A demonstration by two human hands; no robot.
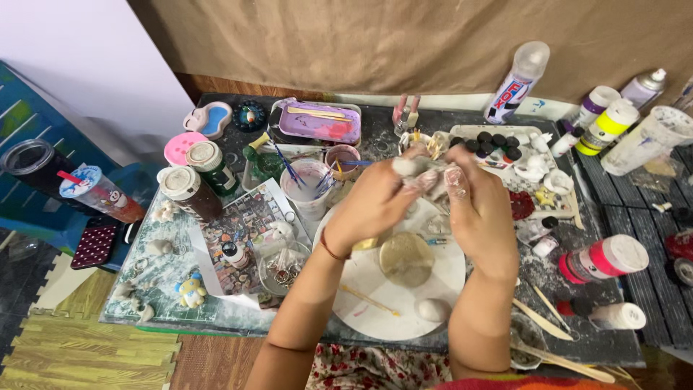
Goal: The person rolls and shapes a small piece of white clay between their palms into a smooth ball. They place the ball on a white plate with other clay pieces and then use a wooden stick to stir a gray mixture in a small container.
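Head view: both hands raised over a white round plate [440, 303] at table centre. Left hand [372, 206] and right hand [473, 209] meet fingertip to fingertip, both pinching a small pale lump of clay [422, 173] btwn them; fingers curled tight on it, thumbs on top. Clay is held above the plate's far edge, not touching it. Thin red bracelet [330, 249] on left wrist.

On the plate: a flat tan disc [406, 258] in the middle, a small white ball [433, 310] near the front rim, a thin wooden stick [368, 300] to the disc's left.

Left of the hands: clear cup w/ brushes [307, 184], two lidded jars [191, 189], a printed sheet [242, 231], a little yellow-blue figurine [190, 289]. Behind: purple-stained tray [317, 123], tray of small black-capped paint pots [494, 144]. Right: pink bottle lying on its side [603, 258], yellow-green bottle [608, 126], spray can [516, 83] against the brown backdrop. Wooden modelling tools [541, 321] near right forearm.
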